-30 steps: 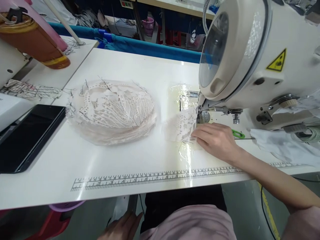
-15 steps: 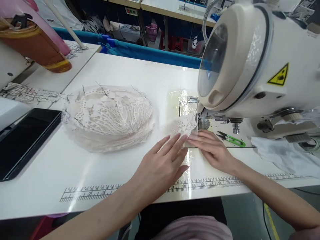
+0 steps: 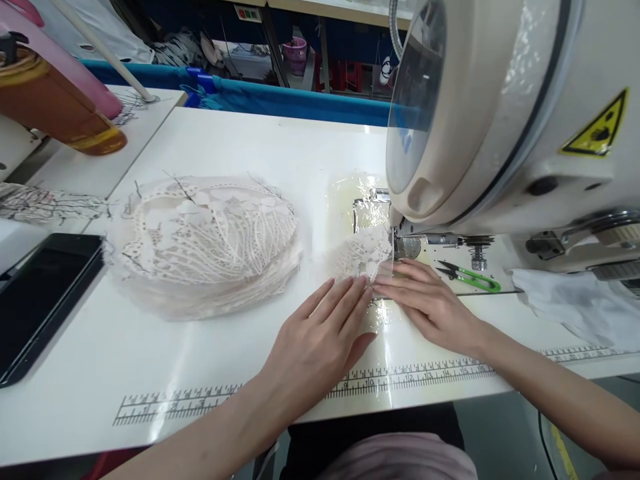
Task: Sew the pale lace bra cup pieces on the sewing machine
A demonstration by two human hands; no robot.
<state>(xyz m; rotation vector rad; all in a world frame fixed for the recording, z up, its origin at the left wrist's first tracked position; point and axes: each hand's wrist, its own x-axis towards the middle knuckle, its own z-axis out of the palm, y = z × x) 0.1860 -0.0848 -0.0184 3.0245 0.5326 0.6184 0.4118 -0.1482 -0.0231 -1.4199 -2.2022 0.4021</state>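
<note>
A small white lace piece (image 3: 361,252) on sheer fabric lies under the needle area of the sewing machine (image 3: 480,113). My left hand (image 3: 325,327) rests flat on its near edge, fingers stretched out, thumb apart. From the right, my right hand (image 3: 433,303) lays its extended fingers on the sheer edge beside the needle, close to the left fingertips. Whether the thumb beneath touches the cloth is hidden. Left of the hands sits a pile of white lace pieces (image 3: 215,240) with dark thread ends. Green-handled thread snips (image 3: 473,279) lie right of my right hand.
A black phone (image 3: 45,293) lies at the left, with a brown bottle (image 3: 65,100) and a pink bottle (image 3: 85,70) behind it. A printed ruler (image 3: 410,375) runs along the front edge. White cloth (image 3: 570,303) lies at the right; blue fabric (image 3: 300,100) borders the back.
The view has moved closer to the machine, which looks larger. Both hands stay on the lace piece in nearly the same pose; it has hardly shifted under the needle.
</note>
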